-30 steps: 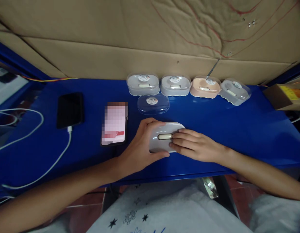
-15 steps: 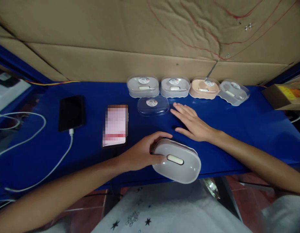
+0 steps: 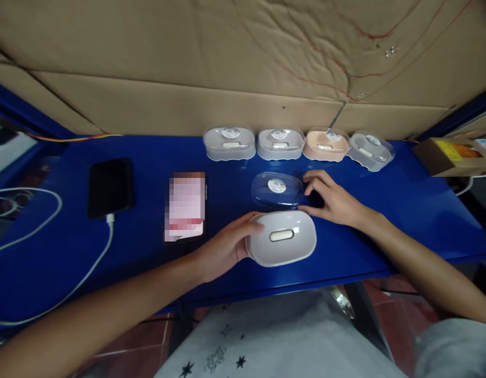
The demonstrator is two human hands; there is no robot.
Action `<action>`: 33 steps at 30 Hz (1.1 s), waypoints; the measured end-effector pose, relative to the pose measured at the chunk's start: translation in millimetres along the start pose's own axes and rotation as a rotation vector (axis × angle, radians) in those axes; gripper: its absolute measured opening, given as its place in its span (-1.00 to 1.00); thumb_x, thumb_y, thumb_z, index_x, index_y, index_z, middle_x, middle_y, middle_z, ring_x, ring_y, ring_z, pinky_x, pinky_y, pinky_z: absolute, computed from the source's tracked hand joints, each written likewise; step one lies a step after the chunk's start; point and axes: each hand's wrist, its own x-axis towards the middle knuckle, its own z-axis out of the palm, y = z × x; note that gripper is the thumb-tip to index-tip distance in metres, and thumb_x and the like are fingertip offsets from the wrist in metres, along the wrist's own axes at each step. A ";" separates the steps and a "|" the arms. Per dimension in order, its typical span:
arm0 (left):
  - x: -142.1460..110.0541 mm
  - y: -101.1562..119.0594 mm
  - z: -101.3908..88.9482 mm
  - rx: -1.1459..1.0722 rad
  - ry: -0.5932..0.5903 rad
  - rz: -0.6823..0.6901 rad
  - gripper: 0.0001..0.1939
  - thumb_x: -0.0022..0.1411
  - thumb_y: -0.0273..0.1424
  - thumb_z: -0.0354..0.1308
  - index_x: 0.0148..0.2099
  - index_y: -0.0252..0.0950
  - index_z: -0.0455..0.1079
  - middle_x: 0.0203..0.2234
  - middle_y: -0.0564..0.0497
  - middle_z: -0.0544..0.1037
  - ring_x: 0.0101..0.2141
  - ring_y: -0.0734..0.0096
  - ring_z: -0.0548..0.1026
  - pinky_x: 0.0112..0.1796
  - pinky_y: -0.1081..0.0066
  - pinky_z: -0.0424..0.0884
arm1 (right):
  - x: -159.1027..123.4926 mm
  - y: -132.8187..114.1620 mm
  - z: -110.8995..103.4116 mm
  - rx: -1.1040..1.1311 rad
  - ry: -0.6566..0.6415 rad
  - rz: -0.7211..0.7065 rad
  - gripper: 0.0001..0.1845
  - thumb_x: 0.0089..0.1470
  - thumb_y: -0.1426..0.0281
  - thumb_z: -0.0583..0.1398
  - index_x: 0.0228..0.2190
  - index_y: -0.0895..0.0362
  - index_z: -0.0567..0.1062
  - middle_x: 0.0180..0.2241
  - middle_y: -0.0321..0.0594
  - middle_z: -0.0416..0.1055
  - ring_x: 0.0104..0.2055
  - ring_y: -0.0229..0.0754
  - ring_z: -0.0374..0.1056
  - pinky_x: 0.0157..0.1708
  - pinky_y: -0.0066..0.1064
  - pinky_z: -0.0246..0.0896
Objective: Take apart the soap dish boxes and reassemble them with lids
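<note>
My left hand [image 3: 231,244] grips the left end of a light grey oval plastic box [image 3: 300,244], thumb over the rim and fingers beneath. The box is tilted so its inside faces me, showing a cream oblong piece [image 3: 281,235] in the middle of its floor. Just beyond it, my right hand [image 3: 331,199] has its fingers and thumb curled round the right end of a clear oval lid [image 3: 262,191]. A round white sticker [image 3: 276,186] is on that lid. The lid is low over the table, close to the box's far rim.
Along the back stand two grey lidded boxes [image 3: 230,152], a peach one [image 3: 325,152] and another grey one [image 3: 369,157] set askew. On the left of the blue table [image 3: 223,283] lie a phone with a lit screen [image 3: 186,202] and a dark device [image 3: 109,188] on a white cable [image 3: 97,262]. A carton [image 3: 435,157] is at right.
My right hand has curled its fingers onto the clear lid, which has come right and nearer to me. The left hand has turned and raised the box slightly, tipping its inside differently.
</note>
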 end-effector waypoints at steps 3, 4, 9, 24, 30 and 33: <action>1.7 0.8 -1.7 -0.038 0.016 0.028 -0.67 0.25 -0.21 0.48 -0.01 -0.25 0.63 -0.17 -0.06 0.64 -0.18 0.29 0.54 -0.19 0.41 0.50 | -5.2 3.0 -2.8 -0.034 0.062 0.018 -0.60 0.32 0.04 0.34 -0.01 0.03 0.45 0.21 0.11 0.39 0.31 0.23 0.40 0.24 0.22 0.41; 1.5 1.3 -1.4 -0.033 0.017 0.031 -0.67 0.26 -0.21 0.48 -0.01 -0.25 0.63 -0.17 -0.05 0.65 -0.17 0.30 0.54 -0.18 0.42 0.51 | -3.7 2.0 -0.7 -0.049 0.069 0.020 -0.50 0.31 0.01 0.35 0.09 0.03 0.44 0.28 0.14 0.36 0.36 0.27 0.36 0.27 0.27 0.37; -2.2 2.1 1.3 0.077 -0.017 -0.011 -0.54 0.27 -0.10 0.50 0.10 -0.25 0.65 -0.08 -0.08 0.67 -0.11 0.29 0.57 -0.15 0.46 0.51 | 5.6 -12.1 15.8 -0.091 -0.038 -0.018 -0.21 0.43 0.00 0.21 0.50 -0.05 0.13 0.58 0.15 0.00 0.61 0.38 -0.05 0.44 0.40 0.03; 2.0 1.3 -4.2 -0.029 -0.018 -0.012 -0.62 0.52 -0.04 0.26 0.06 -0.21 0.68 -0.07 -0.07 0.74 -0.04 0.23 0.64 -0.08 0.41 0.55 | -7.1 -8.1 -7.4 0.041 0.136 -0.049 -0.13 0.35 -0.08 0.26 0.50 -0.05 0.20 0.48 0.10 0.18 0.51 0.35 0.17 0.44 0.25 0.22; 4.7 0.3 -1.2 -0.095 0.025 0.019 -0.60 0.57 -0.03 0.17 0.11 -0.17 0.66 0.05 -0.05 0.72 0.02 0.26 0.64 -0.05 0.42 0.58 | -10.7 -48.3 -2.2 -0.018 -0.045 -0.275 -0.09 0.37 -0.07 0.26 0.54 -0.02 0.14 0.49 0.12 0.22 0.45 0.27 0.29 0.32 0.11 0.35; 4.8 0.6 0.6 -0.100 0.031 0.037 -0.57 0.57 -0.01 0.15 0.13 -0.19 0.64 0.10 -0.06 0.70 0.09 0.22 0.63 0.00 0.40 0.58 | -11.7 -53.7 -0.1 -0.021 -0.046 -0.283 -0.07 0.35 -0.05 0.29 0.54 -0.03 0.14 0.47 0.12 0.26 0.44 0.26 0.31 0.30 0.10 0.36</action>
